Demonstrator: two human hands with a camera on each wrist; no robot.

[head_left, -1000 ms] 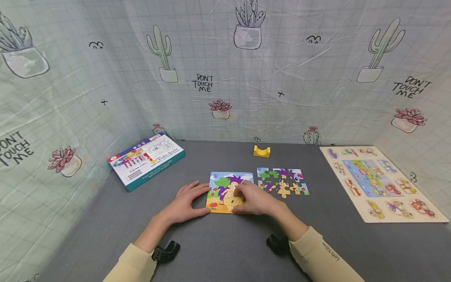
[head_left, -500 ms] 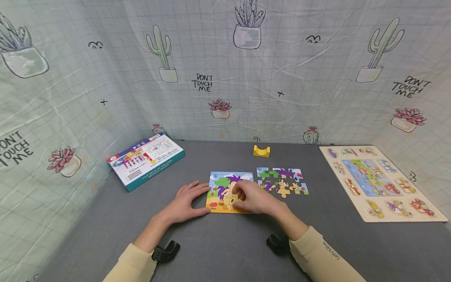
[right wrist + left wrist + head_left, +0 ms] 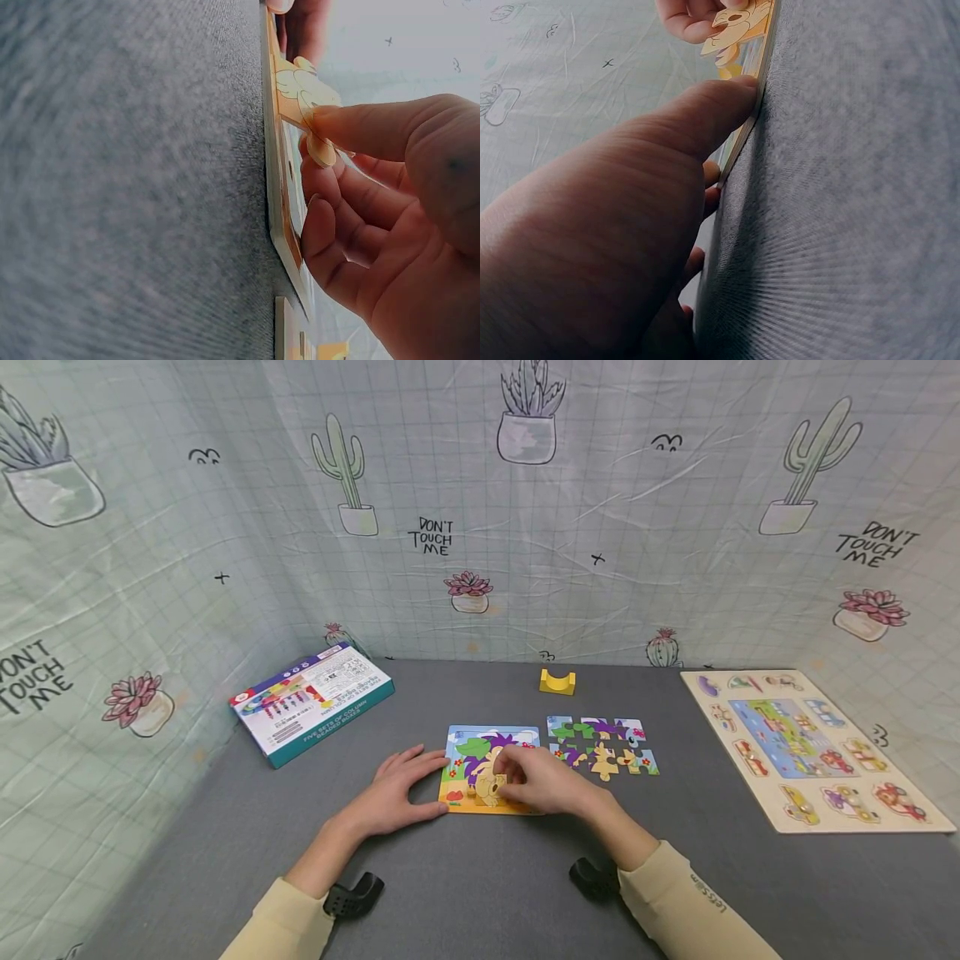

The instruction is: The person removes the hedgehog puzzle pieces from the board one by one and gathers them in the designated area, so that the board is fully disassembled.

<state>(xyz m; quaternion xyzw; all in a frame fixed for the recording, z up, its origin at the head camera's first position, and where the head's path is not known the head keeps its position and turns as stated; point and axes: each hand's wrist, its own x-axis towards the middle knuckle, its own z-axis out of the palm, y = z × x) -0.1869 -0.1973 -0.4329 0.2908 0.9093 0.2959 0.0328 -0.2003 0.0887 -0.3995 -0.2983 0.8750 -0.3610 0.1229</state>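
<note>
A small picture puzzle board (image 3: 457, 777) showing a purple-haired cartoon animal lies in the middle of the table. My left hand (image 3: 401, 792) rests at its left edge, fingers extended, the thumb (image 3: 735, 94) touching the near corner. Over the board's lower middle, my right hand (image 3: 543, 781) pinches a tan jigsaw piece (image 3: 296, 97) between thumb and fingers. This piece stands tilted up from the board in both wrist views, its lower end at the board's surface. Right of the board lie several loose jigsaw pieces (image 3: 603, 762) in two rows.
A flat teal-and-white box (image 3: 315, 703) lies at the back left. Behind the loose pieces stands a yellow block (image 3: 557, 683) with a curved notch. A large wooden peg puzzle (image 3: 765, 793) covers the right side. A printed curtain (image 3: 480, 485) surrounds the grey table.
My right thumb has drawn up from the board's near edge, and the pinched jigsaw piece has tipped up off the board. The left hand has stayed in place.
</note>
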